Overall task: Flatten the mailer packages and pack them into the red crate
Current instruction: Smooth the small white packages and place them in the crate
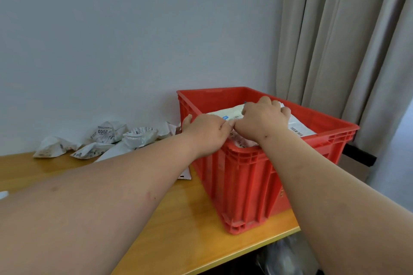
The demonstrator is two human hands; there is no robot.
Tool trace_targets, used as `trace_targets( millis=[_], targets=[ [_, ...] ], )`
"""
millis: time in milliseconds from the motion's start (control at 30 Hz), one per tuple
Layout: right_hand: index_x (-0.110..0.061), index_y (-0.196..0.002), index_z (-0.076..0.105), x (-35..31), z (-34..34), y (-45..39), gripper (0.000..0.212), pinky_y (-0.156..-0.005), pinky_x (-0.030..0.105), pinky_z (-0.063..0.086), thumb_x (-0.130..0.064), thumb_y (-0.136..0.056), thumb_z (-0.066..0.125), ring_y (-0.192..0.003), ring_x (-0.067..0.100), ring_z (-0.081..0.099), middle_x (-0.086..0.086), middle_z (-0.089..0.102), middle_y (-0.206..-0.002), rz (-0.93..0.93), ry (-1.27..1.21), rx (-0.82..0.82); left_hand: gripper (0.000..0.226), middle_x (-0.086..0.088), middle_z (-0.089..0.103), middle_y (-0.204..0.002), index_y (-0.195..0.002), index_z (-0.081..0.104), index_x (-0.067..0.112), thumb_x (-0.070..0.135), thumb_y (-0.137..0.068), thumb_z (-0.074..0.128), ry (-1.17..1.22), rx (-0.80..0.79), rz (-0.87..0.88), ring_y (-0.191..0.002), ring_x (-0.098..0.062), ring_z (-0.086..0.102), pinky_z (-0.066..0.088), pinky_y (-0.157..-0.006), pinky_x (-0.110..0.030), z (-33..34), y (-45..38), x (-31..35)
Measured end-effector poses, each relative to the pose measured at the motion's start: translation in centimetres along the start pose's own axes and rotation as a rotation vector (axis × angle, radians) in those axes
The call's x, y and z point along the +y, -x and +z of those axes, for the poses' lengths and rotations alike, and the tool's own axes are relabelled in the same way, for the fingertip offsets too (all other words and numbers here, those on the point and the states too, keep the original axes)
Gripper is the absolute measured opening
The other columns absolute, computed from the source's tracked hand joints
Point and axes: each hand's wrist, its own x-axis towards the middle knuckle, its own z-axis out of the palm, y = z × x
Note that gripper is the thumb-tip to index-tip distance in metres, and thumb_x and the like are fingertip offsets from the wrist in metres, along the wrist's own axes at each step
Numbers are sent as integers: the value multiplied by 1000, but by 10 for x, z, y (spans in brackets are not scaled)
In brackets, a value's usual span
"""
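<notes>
Both hands, left [206,128] and right [263,116], press down flat on white mailers [232,113] inside the red crate [245,185]; crumpled mailers [107,138] wait on the tabletop [185,230].

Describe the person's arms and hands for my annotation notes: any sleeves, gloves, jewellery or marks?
Both forearms are bare as far as the view reaches: no sleeves show. The left hand and right hand wear no gloves, and no rings, watch or bracelets are visible. A few small spots mark the forearms and the right wrist. The fingertips are mostly hidden inside the red crate.
</notes>
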Motion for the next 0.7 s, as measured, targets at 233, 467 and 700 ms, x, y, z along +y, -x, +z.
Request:
trace_targets(
  millis=[233,467,700],
  targets=[
    [-21,-103,70,-75,-4,10,26,-96,40,27,-21,-84,53,-109,26,49,2,56,-110,-272,-289,287,39,6,65,-114,-106,68,23,45,-101,36,156,126,-95,-113,-16,54,39,-100,-44,-15,36,-77],
    [-26,-111,67,-161,45,34,29,-97,39,31,-23,-89,49,-110,22,53,-2,60,-114,-464,-312,-55,41,5,48,-146,-135,54,30,43,-98,46,147,-68,-454,-133,-20,46,37,-108,-45,-14,100,-174],
    [-24,-125,60,-225,134,38,37,-97,40,40,-23,-90,47,-115,25,54,1,58,-128,-504,-155,-497,43,0,35,-154,-143,45,27,35,-100,47,140,-120,-707,-134,-24,42,40,-107,-39,-2,130,-267]
  ],
)
